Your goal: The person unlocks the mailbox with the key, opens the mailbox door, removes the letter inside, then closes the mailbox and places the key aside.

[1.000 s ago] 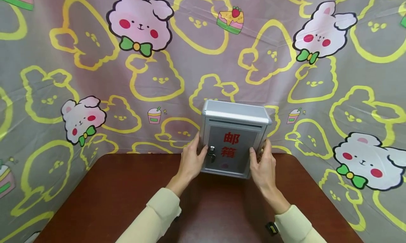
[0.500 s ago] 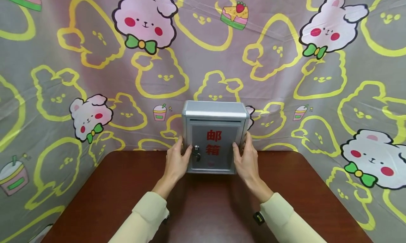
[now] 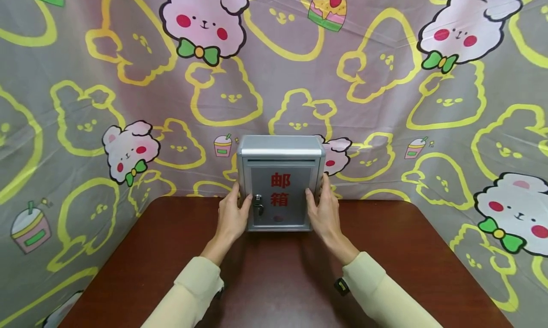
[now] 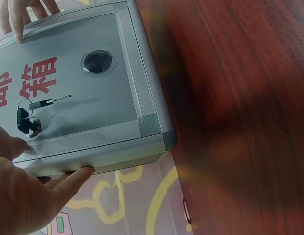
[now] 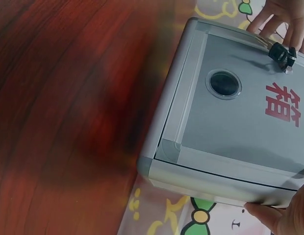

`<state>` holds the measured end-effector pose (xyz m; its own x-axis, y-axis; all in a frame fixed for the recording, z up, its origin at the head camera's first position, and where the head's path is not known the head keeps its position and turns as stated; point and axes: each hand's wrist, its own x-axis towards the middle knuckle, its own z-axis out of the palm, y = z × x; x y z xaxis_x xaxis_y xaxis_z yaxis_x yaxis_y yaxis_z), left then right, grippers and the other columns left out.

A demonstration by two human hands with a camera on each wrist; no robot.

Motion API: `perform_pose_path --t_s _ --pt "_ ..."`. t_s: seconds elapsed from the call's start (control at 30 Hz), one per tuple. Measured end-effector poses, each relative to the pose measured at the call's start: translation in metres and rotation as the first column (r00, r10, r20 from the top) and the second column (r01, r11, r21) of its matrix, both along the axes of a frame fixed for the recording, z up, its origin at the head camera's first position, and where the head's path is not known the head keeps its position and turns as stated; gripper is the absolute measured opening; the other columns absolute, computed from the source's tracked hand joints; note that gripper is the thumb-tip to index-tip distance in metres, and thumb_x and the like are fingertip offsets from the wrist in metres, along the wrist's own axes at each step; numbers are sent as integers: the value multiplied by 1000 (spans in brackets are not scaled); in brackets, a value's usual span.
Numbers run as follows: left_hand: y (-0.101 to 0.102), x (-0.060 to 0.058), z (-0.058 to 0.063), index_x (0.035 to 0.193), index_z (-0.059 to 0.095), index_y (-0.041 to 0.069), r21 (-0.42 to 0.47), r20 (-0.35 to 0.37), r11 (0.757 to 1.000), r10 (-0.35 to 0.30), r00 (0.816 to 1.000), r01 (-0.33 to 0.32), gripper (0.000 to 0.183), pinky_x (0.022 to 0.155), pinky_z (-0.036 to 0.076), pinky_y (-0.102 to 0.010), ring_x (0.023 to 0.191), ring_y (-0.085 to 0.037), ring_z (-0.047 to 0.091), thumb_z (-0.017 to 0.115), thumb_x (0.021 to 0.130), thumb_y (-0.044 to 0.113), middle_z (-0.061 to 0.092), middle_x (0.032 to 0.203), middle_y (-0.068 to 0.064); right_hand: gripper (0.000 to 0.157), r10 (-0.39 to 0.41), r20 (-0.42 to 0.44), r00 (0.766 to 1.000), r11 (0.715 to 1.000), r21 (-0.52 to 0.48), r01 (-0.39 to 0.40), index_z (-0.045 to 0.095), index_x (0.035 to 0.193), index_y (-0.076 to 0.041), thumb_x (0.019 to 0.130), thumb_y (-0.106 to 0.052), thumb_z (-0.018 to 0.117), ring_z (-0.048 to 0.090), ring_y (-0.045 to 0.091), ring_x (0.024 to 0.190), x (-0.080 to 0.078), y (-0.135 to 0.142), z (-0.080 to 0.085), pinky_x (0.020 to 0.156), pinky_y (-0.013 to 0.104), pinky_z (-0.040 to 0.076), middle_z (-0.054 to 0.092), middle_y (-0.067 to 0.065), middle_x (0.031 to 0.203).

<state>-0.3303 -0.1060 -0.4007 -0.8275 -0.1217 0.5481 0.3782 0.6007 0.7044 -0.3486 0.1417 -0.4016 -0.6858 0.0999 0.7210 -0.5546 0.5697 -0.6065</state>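
Observation:
A silver-grey metal mailbox [image 3: 282, 175] with red characters stands upright between my hands, its front facing me. My left hand [image 3: 232, 216] grips its left side, thumb on the front edge near the lock and fingers along the side wall. On the other side my right hand [image 3: 326, 213] holds the box the same way, thumb on the front frame. Keys [image 4: 41, 104] hang from the lock at the left of the door, seen close in the left wrist view. A round window [image 5: 223, 84] shows low on the door in the right wrist view.
The box is over the far part of a dark red-brown wooden table [image 3: 274, 280]. Behind it hangs a grey-pink cloth [image 3: 376, 142] printed with rabbits and yellow outlines, which also closes in both sides.
Both hands have carried the mailbox to the left and straightened it from a tilt to upright. The head view has shifted slightly.

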Motion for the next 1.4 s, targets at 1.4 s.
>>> perform_pose_path --t_s 1.4 --pt "-14 -23 -31 150 48 5 -23 29 1000 -14 999 15 54 96 54 -54 119 -37 65 64 102 24 64 133 -24 62 -5 116 993 1000 23 2 36 154 -8 100 -14 65 64 35 111 -9 -7 -24 98 55 53 63 21 131"
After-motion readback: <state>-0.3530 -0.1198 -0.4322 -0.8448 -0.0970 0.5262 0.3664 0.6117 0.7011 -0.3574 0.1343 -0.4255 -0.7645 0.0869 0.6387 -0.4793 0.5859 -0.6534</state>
